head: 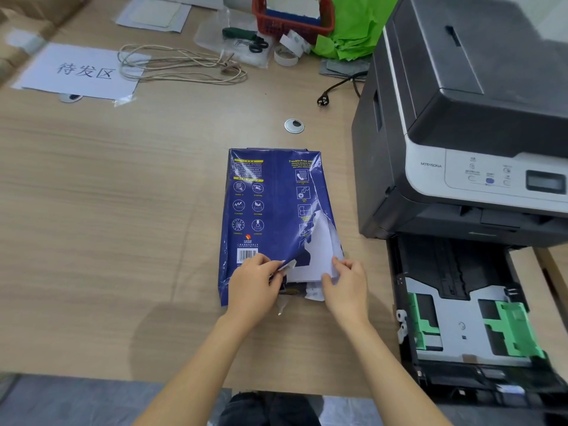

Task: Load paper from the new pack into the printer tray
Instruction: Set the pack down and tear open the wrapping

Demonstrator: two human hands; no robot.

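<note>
A dark blue paper pack (270,210) lies flat on the wooden table, its near right side torn so that white paper (319,250) shows. My left hand (255,281) pinches a torn flap of blue wrapper at the pack's near edge. My right hand (345,281) grips the torn wrapper edge beside the exposed sheets. To the right stands the dark printer (461,118), and its paper tray (461,321) is pulled out toward me, with green guides and no paper in it.
A loose power plug (322,101) and a metal cable grommet (294,126) lie beyond the pack. Farther back are a coil of cord (181,64), scissors (258,44), a tape roll (285,56), a red basket (292,16) and a printed sign sheet (83,70).
</note>
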